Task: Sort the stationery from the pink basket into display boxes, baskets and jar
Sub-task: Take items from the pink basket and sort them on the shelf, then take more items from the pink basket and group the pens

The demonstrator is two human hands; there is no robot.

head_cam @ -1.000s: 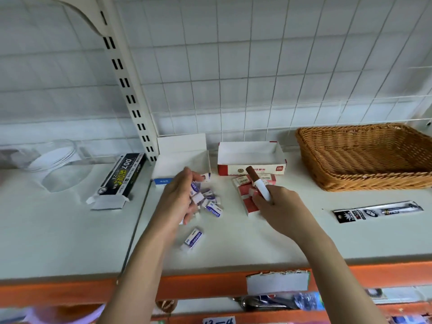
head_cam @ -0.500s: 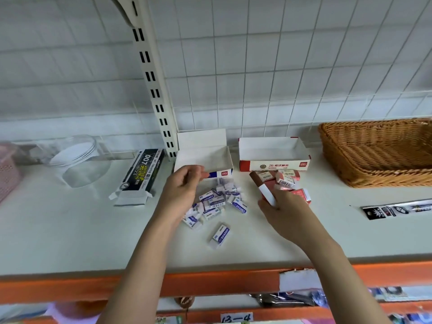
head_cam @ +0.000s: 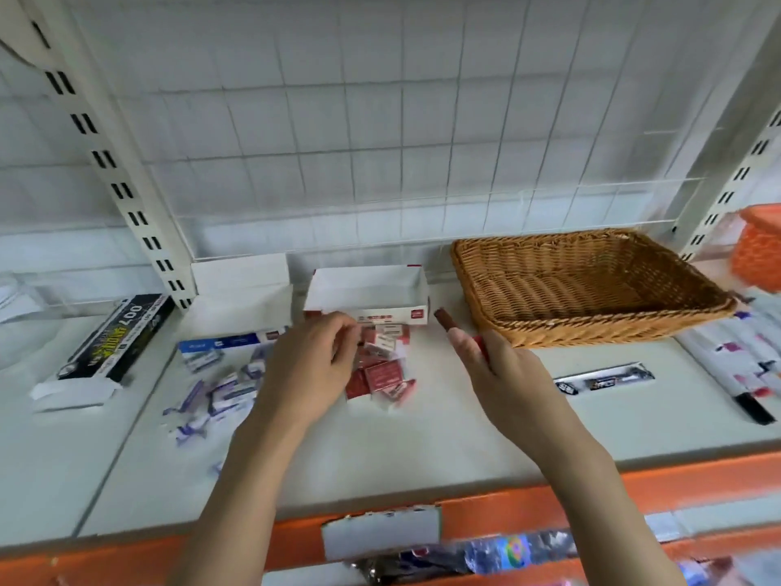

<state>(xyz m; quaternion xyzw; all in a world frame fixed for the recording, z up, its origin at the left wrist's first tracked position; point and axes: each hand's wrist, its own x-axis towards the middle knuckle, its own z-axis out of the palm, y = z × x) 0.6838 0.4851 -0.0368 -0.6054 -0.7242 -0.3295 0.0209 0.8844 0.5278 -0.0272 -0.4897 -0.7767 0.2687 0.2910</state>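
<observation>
My left hand (head_cam: 310, 359) hovers over the pile of red erasers (head_cam: 382, 370), fingers curled at the front of the red-and-white display box (head_cam: 367, 289); whether it holds anything I cannot tell. My right hand (head_cam: 501, 374) grips a brown-tipped eraser (head_cam: 443, 319) near the wicker basket (head_cam: 591, 285). Blue-and-white erasers (head_cam: 224, 387) lie scattered in front of the blue-and-white display box (head_cam: 236, 306). The pink basket is out of view.
A black box (head_cam: 118, 336) lies at the left beside a clear jar (head_cam: 17, 315). A black packaged pen (head_cam: 604, 378) lies right of my right hand. Markers (head_cam: 744, 365) lie at the far right below an orange basket (head_cam: 756, 247). An orange shelf edge (head_cam: 507, 509) runs along the front.
The view swung right. My left hand moved from the blue erasers to the red ones. My right hand lifted away from the red pile toward the wicker basket, still holding the eraser.
</observation>
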